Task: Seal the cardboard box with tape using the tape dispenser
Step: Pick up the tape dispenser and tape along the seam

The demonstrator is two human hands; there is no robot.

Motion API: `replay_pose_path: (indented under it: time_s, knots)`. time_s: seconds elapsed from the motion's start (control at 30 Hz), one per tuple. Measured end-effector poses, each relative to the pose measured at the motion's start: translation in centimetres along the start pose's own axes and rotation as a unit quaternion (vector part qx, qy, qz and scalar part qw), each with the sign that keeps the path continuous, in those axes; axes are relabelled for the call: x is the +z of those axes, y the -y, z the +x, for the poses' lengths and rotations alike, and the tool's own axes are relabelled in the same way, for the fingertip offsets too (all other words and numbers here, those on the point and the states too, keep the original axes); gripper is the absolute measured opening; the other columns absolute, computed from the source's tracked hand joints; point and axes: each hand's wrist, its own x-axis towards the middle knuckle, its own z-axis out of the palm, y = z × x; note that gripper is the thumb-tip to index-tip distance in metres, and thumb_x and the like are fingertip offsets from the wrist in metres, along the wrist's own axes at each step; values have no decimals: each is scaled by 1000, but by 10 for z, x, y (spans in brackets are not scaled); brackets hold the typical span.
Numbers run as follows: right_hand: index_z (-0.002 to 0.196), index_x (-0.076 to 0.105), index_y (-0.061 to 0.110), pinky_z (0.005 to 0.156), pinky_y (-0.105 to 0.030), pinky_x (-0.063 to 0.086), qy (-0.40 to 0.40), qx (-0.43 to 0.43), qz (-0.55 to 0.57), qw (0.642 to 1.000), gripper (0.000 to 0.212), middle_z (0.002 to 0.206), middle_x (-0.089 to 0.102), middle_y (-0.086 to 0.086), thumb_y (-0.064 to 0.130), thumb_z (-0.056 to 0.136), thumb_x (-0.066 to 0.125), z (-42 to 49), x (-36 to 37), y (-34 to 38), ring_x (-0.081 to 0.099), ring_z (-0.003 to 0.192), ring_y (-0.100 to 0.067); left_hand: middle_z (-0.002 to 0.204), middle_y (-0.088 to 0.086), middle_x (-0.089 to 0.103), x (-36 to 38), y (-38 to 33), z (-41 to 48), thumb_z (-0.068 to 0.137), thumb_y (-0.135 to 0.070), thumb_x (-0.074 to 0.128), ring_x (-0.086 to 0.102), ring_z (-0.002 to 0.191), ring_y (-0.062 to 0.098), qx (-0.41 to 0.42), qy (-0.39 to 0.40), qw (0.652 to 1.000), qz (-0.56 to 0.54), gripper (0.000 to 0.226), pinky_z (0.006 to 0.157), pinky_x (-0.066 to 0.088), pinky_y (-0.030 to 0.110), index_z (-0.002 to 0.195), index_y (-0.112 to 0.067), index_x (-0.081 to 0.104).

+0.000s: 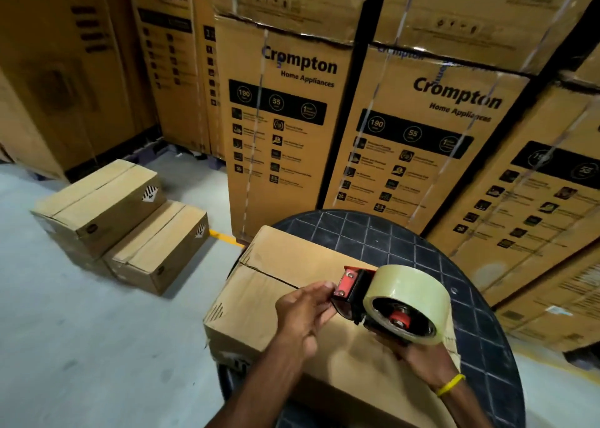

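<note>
A brown cardboard box (259,301) lies on a round dark table (438,265), its top flaps closed with a dark seam running across. Above the box I hold a red and black tape dispenser (354,288) carrying a large roll of clear tape (412,297). My right hand (412,354) grips the dispenser from below, a yellow band on its wrist. My left hand (305,310) pinches at the dispenser's front red end, where the tape comes off. Whether any tape is stuck to the box cannot be made out.
Two closed cardboard boxes (97,207) (159,252) sit on the grey floor to the left. Tall stacked Crompton cartons (285,119) wall in the back and right side. A yellow floor line (224,235) runs near the carton base.
</note>
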Motion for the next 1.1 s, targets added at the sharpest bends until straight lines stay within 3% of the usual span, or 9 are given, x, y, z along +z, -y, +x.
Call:
replay_pose_path:
  time_s: [0.07, 0.17, 0.2, 0.3, 0.37, 0.47, 0.67, 0.93, 1.1]
  knots:
    - [113, 63, 1, 66, -4, 52, 26, -12, 29, 999, 48, 80, 76, 29, -24, 74, 74, 18, 13, 18, 70, 78, 12, 83, 19, 78, -3, -13, 3, 78, 7, 80, 77, 68, 24, 18, -21, 1000, -1, 22, 59, 64, 33, 98, 6, 72]
    - [105, 59, 10, 56, -8, 53, 76, -14, 4, 997, 41, 56, 71, 20, -26, 93, 45, 32, 34, 55, 67, 57, 11, 79, 16, 78, -15, -38, 16, 76, 10, 79, 75, 64, 22, 41, -63, 997, 1, 14, 53, 61, 30, 87, 2, 73]
    - [104, 63, 9, 59, -12, 57, 87, -16, 1, 996, 36, 61, 74, 16, -22, 94, 49, 46, 35, 49, 70, 61, 8, 81, 15, 78, -19, -44, 22, 77, 10, 79, 76, 68, 22, 51, -78, 996, 7, 13, 53, 61, 29, 85, 2, 74]
    - [112, 75, 28, 87, -49, 62, 130, -98, -92, 982, 37, 100, 80, 1, 36, 78, 87, 70, 46, 53, 76, 97, -13, 87, 14, 77, -31, -64, 45, 78, 10, 79, 74, 78, 25, 84, -108, 989, 55, 13, 53, 60, 27, 85, 0, 76]
    - [109, 73, 39, 89, -55, 60, 158, -80, -132, 975, 52, 104, 79, -2, 68, 67, 82, 78, 45, 53, 74, 103, -23, 87, 17, 77, -45, -80, 62, 74, 10, 82, 75, 79, 29, 98, -112, 985, 83, 15, 57, 60, 30, 84, 0, 77]
    - [104, 73, 50, 92, -50, 60, 146, -73, -136, 977, 54, 106, 79, 1, 81, 59, 77, 91, 39, 46, 74, 106, -20, 85, 25, 76, -79, -118, 91, 66, 10, 88, 75, 70, 32, 122, -152, 979, 62, 19, 66, 63, 38, 80, 2, 77]
    - [116, 71, 30, 90, -49, 61, 124, -27, -163, 978, 78, 108, 78, 4, 86, 62, 73, 104, 44, 14, 73, 100, -11, 82, 26, 75, -116, -145, 119, 68, 14, 85, 74, 68, 33, 127, -142, 980, 53, 20, 55, 61, 30, 83, 8, 72]
    - [120, 69, 23, 87, -42, 63, 119, 26, -213, 969, 98, 107, 77, 7, 86, 45, 79, 125, 57, -27, 73, 98, -8, 77, 23, 75, -128, -146, 141, 67, 11, 87, 74, 61, 29, 134, -136, 979, 66, 26, 57, 61, 30, 85, 7, 69]
    - [103, 75, 29, 83, -51, 62, 124, 31, -234, 964, 74, 94, 79, 4, 83, 53, 79, 131, 63, -41, 74, 88, -20, 78, 23, 75, -135, -144, 153, 67, 10, 88, 74, 64, 29, 129, -138, 979, 72, 27, 60, 63, 32, 86, 8, 70]
